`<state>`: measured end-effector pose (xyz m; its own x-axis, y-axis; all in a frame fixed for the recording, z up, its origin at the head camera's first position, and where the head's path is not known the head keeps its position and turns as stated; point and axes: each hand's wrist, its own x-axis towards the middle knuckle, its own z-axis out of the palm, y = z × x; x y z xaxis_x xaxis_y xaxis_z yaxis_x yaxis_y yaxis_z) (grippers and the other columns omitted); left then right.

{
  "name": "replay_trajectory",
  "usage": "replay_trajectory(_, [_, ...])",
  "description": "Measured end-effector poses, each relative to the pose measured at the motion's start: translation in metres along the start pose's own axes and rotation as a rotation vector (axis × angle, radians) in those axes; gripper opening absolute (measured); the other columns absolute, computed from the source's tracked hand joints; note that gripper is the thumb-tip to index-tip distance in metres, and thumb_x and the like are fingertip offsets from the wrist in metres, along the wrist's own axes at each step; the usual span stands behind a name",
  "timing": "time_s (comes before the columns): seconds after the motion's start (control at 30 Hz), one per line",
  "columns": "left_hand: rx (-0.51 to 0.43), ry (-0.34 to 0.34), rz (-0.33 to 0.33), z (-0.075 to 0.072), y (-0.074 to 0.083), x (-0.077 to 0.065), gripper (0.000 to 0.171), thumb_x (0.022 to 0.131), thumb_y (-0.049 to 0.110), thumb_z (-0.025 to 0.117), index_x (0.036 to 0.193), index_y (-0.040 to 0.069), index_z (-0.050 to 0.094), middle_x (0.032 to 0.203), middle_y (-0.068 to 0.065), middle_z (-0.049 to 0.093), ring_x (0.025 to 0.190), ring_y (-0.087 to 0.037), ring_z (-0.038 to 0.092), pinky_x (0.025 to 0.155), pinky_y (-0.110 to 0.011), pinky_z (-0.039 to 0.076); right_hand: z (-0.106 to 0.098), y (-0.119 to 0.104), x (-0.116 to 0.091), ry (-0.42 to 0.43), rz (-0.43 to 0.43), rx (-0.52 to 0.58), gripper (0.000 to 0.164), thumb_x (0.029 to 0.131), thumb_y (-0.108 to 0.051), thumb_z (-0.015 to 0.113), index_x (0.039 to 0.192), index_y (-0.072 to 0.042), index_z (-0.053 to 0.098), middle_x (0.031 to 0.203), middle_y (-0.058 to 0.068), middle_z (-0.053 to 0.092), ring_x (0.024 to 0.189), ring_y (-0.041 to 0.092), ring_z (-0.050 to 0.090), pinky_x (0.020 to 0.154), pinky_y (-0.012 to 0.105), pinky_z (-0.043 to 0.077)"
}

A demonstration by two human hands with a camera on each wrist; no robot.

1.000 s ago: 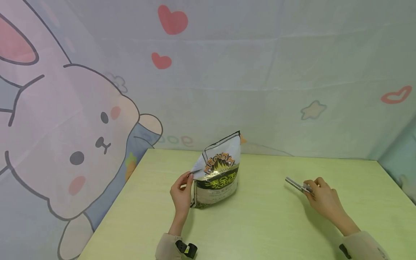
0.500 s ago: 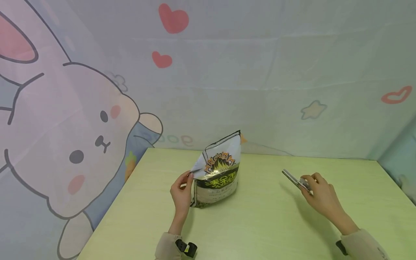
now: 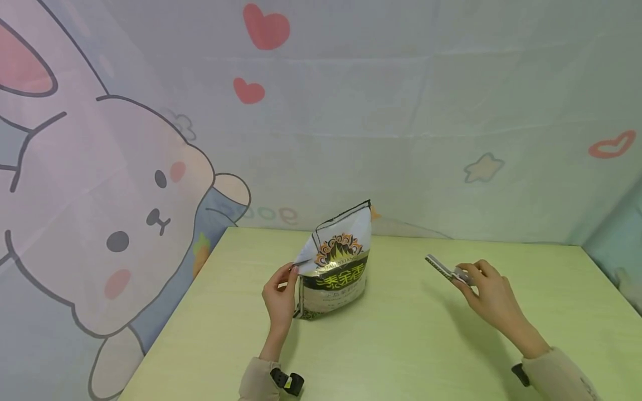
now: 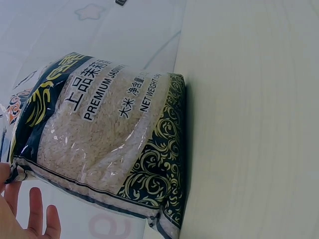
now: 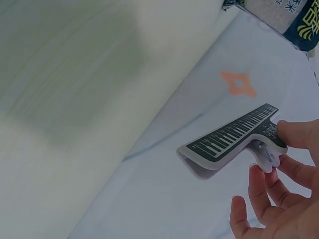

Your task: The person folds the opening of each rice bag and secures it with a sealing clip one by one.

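A bag of rice (image 3: 336, 278) stands upright on the table, its white top leaning up to the right. In the left wrist view, grains show through the clear front of the rice bag (image 4: 94, 134). My left hand (image 3: 278, 298) pinches the bag's left edge between thumb and fingers. Off to the right, above the table, my right hand (image 3: 494, 295) grips a bag clip (image 3: 441, 268) by its handles. The right wrist view shows the clip (image 5: 229, 137) as a long white bar with a black-and-white striped face; thumb and fingers hold its two levers.
The pale yellow-green table (image 3: 401, 345) runs back to a printed cloth backdrop (image 3: 351, 111) with a cartoon rabbit and hearts. A black strap (image 3: 287, 382) sits at the left cuff, another (image 3: 520, 374) at the right.
My right hand has moved left with the clip, a little up and toward the bag. The left hand and the bag of rice stay in place.
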<state>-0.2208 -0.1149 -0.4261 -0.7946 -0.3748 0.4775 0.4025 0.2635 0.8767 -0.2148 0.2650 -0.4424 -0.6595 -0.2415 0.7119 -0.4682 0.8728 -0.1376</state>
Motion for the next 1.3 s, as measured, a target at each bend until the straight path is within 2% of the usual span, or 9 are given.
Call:
replay_trajectory(0.17, [0.001, 0.000, 0.007, 0.000, 0.001, 0.000, 0.018, 0.084, 0.008, 0.061, 0.096, -0.004, 0.067, 0.077, -0.022, 0.065, 0.066, 0.002, 0.053, 0.054, -0.016, 0.045, -0.003, -0.006, 0.005, 0.005, -0.007, 0.021, 0.035, 0.063, -0.005, 0.075, 0.095, -0.001, 0.062, 0.077, 0.009, 0.055, 0.055, 0.017, 0.050, 0.043, 0.021, 0.032])
replay_trajectory(0.47, [-0.011, 0.001, 0.001, 0.001, 0.000, 0.000, 0.019, 0.083, 0.008, 0.061, 0.097, -0.004, 0.066, 0.078, -0.023, 0.065, 0.065, 0.002, 0.053, 0.054, -0.016, 0.045, -0.009, -0.013, 0.013, 0.025, -0.024, 0.030, 0.036, 0.063, -0.002, 0.074, 0.097, -0.001, 0.062, 0.079, 0.008, 0.058, 0.061, 0.018, 0.050, 0.047, 0.026, 0.035])
replay_trajectory(0.77, [-0.010, 0.005, 0.010, 0.000, 0.001, 0.000, 0.018, 0.083, 0.008, 0.061, 0.096, -0.004, 0.067, 0.077, -0.023, 0.065, 0.065, 0.000, 0.054, 0.054, -0.016, 0.045, -0.017, -0.024, 0.023, 0.022, -0.045, 0.093, 0.038, 0.065, 0.003, 0.072, 0.102, 0.001, 0.061, 0.081, 0.007, 0.057, 0.063, 0.012, 0.048, 0.050, 0.025, 0.040])
replay_trajectory(1.1, [-0.006, 0.008, 0.014, 0.000, 0.001, 0.000, 0.018, 0.083, 0.007, 0.061, 0.096, -0.005, 0.067, 0.077, -0.023, 0.065, 0.065, 0.001, 0.054, 0.053, -0.015, 0.044, -0.022, -0.032, 0.035, 0.026, -0.071, 0.116, 0.039, 0.065, 0.004, 0.072, 0.103, 0.002, 0.061, 0.082, 0.008, 0.057, 0.062, 0.009, 0.047, 0.049, 0.021, 0.038])
replay_trajectory(1.3, [-0.007, 0.006, 0.011, 0.000, 0.001, 0.000, 0.018, 0.083, 0.008, 0.061, 0.096, -0.004, 0.067, 0.077, -0.022, 0.065, 0.065, 0.003, 0.053, 0.054, -0.015, 0.044, -0.026, -0.039, 0.043, 0.027, -0.098, 0.126, 0.041, 0.066, 0.004, 0.071, 0.106, 0.004, 0.060, 0.083, 0.008, 0.056, 0.065, 0.011, 0.047, 0.053, 0.022, 0.037])
